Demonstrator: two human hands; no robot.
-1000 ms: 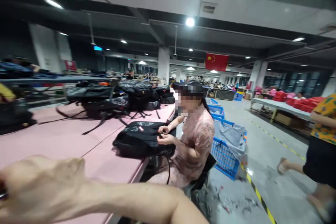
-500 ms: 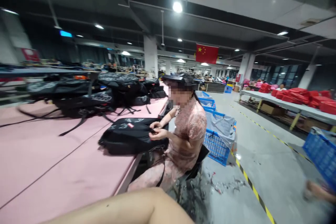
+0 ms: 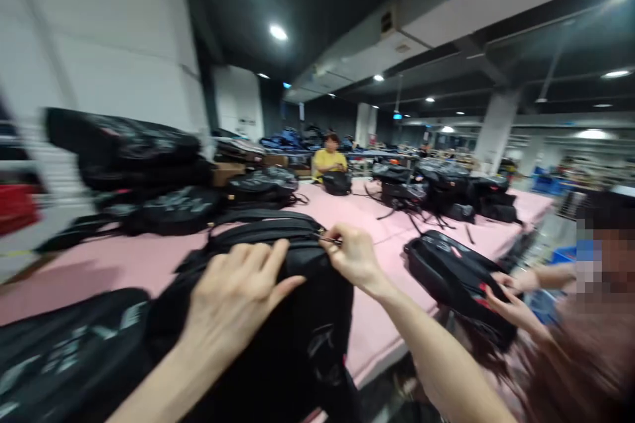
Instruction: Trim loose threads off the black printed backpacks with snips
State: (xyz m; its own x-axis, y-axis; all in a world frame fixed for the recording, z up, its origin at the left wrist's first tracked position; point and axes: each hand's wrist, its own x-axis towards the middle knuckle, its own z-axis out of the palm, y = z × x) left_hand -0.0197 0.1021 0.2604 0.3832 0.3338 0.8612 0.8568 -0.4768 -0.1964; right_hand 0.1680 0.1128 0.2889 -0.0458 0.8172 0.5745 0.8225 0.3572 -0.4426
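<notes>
A black backpack [image 3: 292, 317] stands in front of me with its top toward my hands. My left hand [image 3: 238, 284] lies on its upper part, palm down, with the thumb stretched away from the fingers. At the right end of the top zipper, my right hand [image 3: 354, 254] is closed in a pinch on a zipper pull [image 3: 327, 238]. The backpack's carry handle [image 3: 262, 214] arches behind the zipper. Another black backpack [image 3: 74, 350] with pale lettering lies at the lower left, close to my left forearm.
A pink tabletop [image 3: 381, 238] carries several stacked black backpacks [image 3: 149, 152] at left and more farther back. At right, a co-worker's hands [image 3: 510, 297] are on another backpack [image 3: 456, 264]. Across the table sits a person in yellow [image 3: 330, 160].
My view has swung left from the seated co-worker to the backpack before me. Both my hands now show on it; earlier only part of one arm was visible.
</notes>
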